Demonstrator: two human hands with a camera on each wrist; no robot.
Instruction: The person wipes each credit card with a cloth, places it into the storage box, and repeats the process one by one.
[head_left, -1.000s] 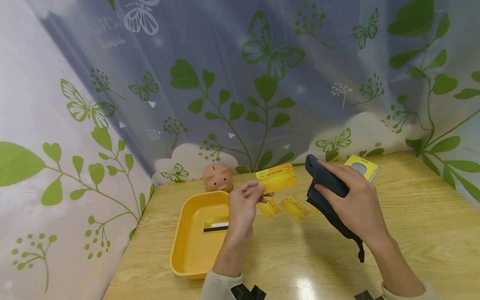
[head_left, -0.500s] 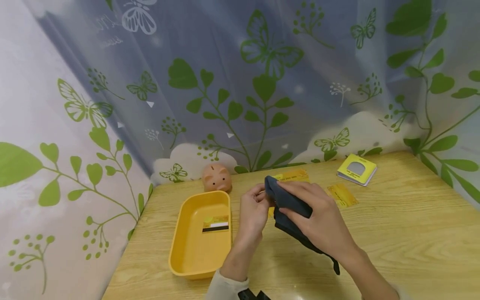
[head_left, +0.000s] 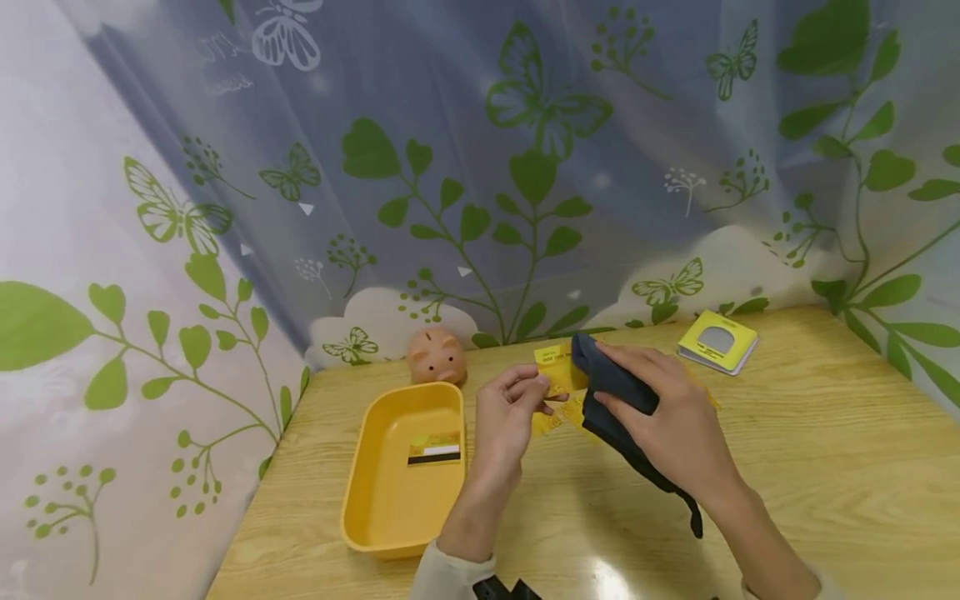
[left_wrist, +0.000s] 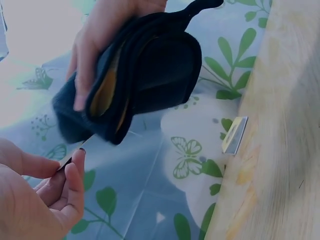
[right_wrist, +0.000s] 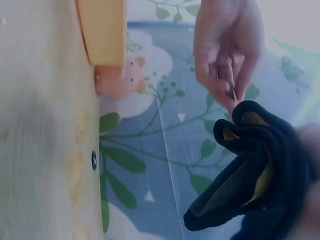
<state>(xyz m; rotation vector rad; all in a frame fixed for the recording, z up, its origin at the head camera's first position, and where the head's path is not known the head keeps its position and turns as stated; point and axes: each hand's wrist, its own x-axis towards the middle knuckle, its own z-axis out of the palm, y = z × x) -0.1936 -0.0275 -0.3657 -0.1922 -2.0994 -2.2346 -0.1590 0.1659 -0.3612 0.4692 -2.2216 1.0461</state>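
Currently, the grip of the left hand (head_left: 507,419) pinches a yellow card (head_left: 553,372) at one edge, its far end hidden at the dark pouch (head_left: 618,383) clasped by the right hand (head_left: 675,417) above the tabletop (head_left: 840,450). If the folded mouth sags, the card could snag or slip.

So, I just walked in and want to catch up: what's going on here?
A person's left hand pinches a yellow card, and the right hand grips a dark pouch. The card's far end is hidden at the pouch, so whether it is inside is hard to tell. Loose cards lie on the table, and a striped card lies in the yellow tray. A piggy bank stands behind the tray.
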